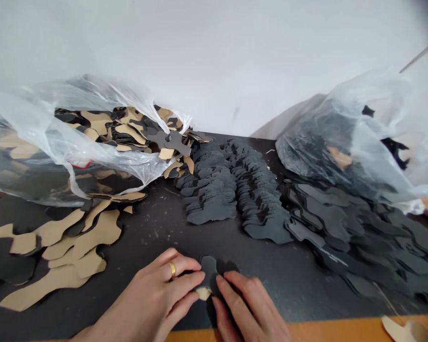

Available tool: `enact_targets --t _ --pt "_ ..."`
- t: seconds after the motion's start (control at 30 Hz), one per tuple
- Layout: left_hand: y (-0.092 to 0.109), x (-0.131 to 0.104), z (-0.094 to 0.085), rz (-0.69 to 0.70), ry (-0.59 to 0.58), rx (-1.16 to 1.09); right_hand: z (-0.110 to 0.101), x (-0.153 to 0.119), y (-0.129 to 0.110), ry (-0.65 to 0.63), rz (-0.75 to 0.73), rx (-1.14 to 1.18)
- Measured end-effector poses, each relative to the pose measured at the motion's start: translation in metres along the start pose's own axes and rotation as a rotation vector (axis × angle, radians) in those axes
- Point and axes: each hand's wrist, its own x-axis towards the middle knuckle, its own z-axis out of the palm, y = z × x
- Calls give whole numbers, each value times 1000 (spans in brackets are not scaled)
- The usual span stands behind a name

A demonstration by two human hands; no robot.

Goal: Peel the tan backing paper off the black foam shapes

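Observation:
My left hand (pixel 164 287), with a gold ring on one finger, grips the left edge of a small dark grey cut-out piece (pixel 209 267) near the table's front edge. Opposite it, my right hand (pixel 248 304) closes its fingertips on the right side of that piece. A tan patch (pixel 204 293) shows at the near end between my fingers; whether it is the piece's other face or a second layer, I cannot tell. My fingers hide much of the outline. Just beyond stand two overlapping rows of dark wavy pieces, a left row (pixel 212 190) and a right row (pixel 262 199).
Loose tan-backed pieces (pixel 96 237) lie at left before an open plastic bag (pixel 103 164) of tan and dark pieces. Dark pieces (pixel 371 237) are heaped at right, below another plastic bag (pixel 345 137). A white wall (pixel 214 61) rises behind the black table (pixel 157 228).

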Motion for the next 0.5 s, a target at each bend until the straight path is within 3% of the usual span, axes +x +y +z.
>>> enact_targets --t 0.33,0.5 --pt "1 2 1 54 -49 68 4 -3 -1 0 9 17" --pt "-2 -1 -5 -22 -52 24 4 -3 0 -25 3 33"
